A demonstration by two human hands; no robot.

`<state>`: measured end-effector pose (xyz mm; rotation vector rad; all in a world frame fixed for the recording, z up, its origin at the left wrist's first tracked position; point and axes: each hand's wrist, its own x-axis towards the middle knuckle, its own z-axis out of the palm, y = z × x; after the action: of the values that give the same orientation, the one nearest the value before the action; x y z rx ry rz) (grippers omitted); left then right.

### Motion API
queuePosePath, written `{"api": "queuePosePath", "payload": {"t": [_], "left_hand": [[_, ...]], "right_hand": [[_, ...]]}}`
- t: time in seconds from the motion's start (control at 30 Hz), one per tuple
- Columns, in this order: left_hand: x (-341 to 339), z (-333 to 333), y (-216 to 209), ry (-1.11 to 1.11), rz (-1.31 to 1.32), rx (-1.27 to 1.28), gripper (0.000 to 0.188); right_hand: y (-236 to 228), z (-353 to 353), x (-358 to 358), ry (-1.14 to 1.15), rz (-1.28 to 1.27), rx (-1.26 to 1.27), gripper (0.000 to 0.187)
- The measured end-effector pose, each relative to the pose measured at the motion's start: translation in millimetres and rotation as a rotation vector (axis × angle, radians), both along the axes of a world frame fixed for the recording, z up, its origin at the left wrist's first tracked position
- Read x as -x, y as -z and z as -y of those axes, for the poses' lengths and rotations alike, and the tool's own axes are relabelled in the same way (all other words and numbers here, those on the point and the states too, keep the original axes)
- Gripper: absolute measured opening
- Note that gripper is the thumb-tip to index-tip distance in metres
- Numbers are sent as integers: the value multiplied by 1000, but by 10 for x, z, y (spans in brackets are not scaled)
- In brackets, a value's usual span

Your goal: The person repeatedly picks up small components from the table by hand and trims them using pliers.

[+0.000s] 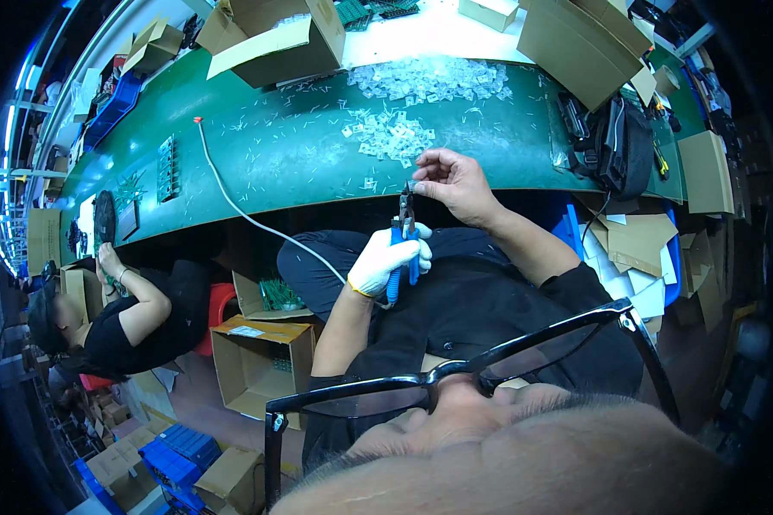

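Observation:
My left hand (386, 259), in a white glove, is closed around the blue handles of a pair of side cutters (405, 225). The cutters point up toward the table's near edge. My bare right hand (458, 184) is held at their jaws, thumb and forefinger pinched together. Whatever sits between those fingertips is too small to make out. Just beyond the hands lies a pile of small clear plastic pieces (391, 136) on the green table (275, 163). A larger heap of clear pieces (434, 79) spreads behind it.
A pale cord (232, 202) runs from the tabletop toward my left wrist. Open cardboard boxes (275, 47) stand at the back, and another carton (262, 365) is on the floor at left. A black bag (623, 150) lies at right. A co-worker (146, 309) sits at far left.

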<state>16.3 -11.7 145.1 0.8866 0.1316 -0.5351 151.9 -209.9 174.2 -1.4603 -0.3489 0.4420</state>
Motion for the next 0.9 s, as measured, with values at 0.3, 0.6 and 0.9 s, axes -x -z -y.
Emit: {"api": "queuePosePath", "payload": {"t": [0.3, 0.6, 0.9], "left_hand": [[46, 11, -248, -20, -36, -300, 26], [106, 11, 6, -75, -27, -104, 39], [160, 76, 30, -2, -23, -82, 42]], "right_hand": [[68, 32, 0, -36, -37, 5, 37], [118, 33, -88, 6, -127, -23, 35], [111, -214, -561, 164, 380, 328, 30]]}}
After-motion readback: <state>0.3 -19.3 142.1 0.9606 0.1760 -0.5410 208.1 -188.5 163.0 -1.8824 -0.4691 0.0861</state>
